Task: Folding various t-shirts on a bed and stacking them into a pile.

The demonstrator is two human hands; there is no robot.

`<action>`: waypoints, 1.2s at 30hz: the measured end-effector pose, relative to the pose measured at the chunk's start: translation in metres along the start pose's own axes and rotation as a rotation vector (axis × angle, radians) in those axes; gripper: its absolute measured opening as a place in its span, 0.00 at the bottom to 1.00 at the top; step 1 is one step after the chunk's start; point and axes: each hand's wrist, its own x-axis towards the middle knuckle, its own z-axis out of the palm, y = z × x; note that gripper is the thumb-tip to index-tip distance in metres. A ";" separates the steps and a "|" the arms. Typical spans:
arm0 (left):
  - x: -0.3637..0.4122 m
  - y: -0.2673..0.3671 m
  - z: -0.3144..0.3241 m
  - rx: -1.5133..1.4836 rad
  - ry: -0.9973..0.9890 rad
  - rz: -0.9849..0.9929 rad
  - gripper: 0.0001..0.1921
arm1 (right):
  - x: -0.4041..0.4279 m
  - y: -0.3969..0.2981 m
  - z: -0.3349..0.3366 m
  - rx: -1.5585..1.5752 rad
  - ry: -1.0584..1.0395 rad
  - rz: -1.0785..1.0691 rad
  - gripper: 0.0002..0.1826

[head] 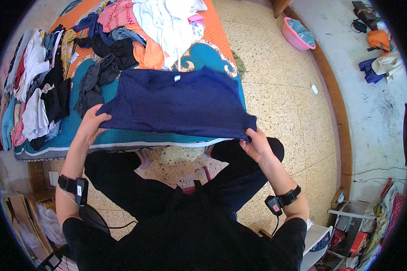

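A navy blue garment (179,101) is stretched flat between my hands at the near edge of the bed, over its teal and orange cover (122,137). A small white tag shows near its far edge. My left hand (94,122) pinches its near left corner between thumb and fingers. At the near right corner, my right hand (255,144) grips the cloth just past the bed's edge. A crumpled dark grey garment (95,81) lies beside the navy cloth on the left.
Folded clothes (34,84) are stacked on the bed's left. A loose heap with a white garment (162,27) lies at the back. A pink basin (296,39) holding green cloth stands on the floor by the right wall. A metal rack (352,213) is at lower right.
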 end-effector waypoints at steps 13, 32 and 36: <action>-0.053 0.146 0.092 0.429 -0.162 0.941 0.34 | -0.052 -0.131 0.167 -1.306 -0.116 -1.140 0.14; -0.081 0.140 0.057 -0.427 -0.149 0.634 0.06 | -0.078 -0.106 0.209 -1.587 -0.350 -1.313 0.25; -0.099 0.125 -0.010 -0.499 -0.022 0.692 0.06 | -0.084 -0.122 0.262 -1.036 -0.508 -1.143 0.17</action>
